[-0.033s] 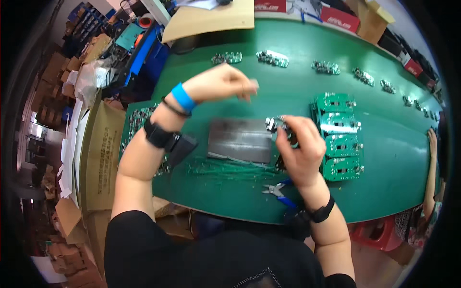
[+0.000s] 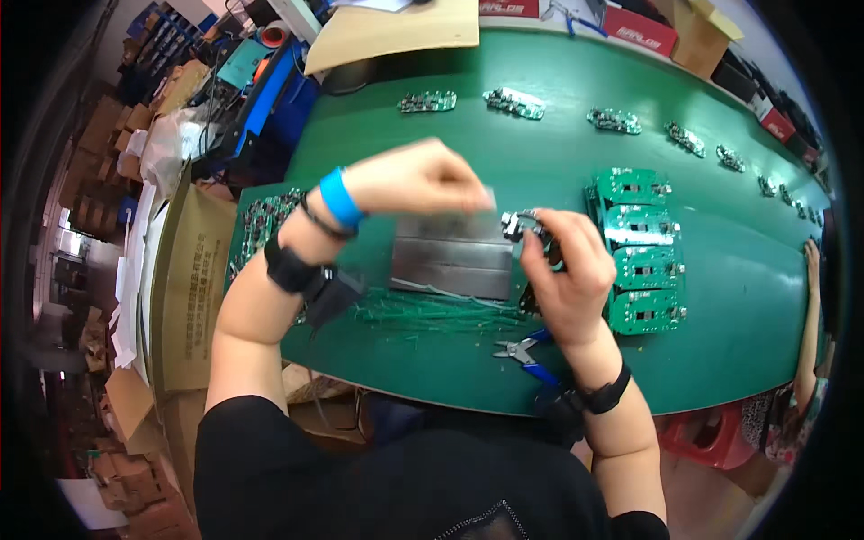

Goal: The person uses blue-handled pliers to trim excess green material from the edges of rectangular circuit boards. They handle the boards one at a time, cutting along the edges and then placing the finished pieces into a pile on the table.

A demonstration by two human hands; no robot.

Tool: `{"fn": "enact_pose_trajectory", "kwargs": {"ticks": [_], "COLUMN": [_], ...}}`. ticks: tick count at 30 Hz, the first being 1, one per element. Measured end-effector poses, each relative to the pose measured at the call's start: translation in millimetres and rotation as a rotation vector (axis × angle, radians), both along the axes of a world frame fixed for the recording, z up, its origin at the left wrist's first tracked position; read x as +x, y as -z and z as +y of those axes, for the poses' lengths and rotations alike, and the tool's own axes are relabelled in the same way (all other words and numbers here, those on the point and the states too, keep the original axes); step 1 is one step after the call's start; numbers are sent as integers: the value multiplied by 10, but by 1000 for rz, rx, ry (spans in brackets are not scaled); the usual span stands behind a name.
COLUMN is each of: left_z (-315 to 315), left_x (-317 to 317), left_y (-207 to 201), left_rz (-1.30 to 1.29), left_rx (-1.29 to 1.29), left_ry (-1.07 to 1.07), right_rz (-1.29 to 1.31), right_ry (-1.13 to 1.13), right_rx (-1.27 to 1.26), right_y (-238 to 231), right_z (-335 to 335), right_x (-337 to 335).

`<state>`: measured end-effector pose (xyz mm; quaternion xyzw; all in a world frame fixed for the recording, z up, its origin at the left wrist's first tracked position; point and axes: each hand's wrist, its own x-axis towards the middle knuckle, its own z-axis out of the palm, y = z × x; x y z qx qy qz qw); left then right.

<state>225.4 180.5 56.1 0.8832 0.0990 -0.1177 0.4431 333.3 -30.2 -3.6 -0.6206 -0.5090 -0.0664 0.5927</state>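
Over the middle of the green table, my right hand grips a small circuit board, its silver and black parts showing past the fingertips. My left hand is up to its left, the fingers curled together in a pinch and slightly smeared. What they hold, if anything, I cannot make out. Below both hands lies a flat grey metal plate. Thin green strips are strewn along its near edge. A pair of blue-handled cutters rests just in front of my right wrist.
Stacked green circuit boards stand right of my right hand. Several populated boards form a curved row along the far side. More boards pile up beyond my left forearm. Another person's arm rests at the table's right edge.
My left hand has come down and to the right, nearer the board in my right hand. The right hand still grips the board and has hardly shifted.
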Motion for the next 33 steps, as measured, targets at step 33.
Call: {"fn": "enact_pose_trajectory", "kwargs": {"ticks": [33], "left_z": [-676], "left_x": [-224], "left_y": [170], "left_rz": [-413], "left_rx": [-110], "left_ry": [-220], "right_rz": [86], "right_ry": [-44], "right_rx": [7], "right_y": [15], "right_z": [-38], "right_x": [-54]}}
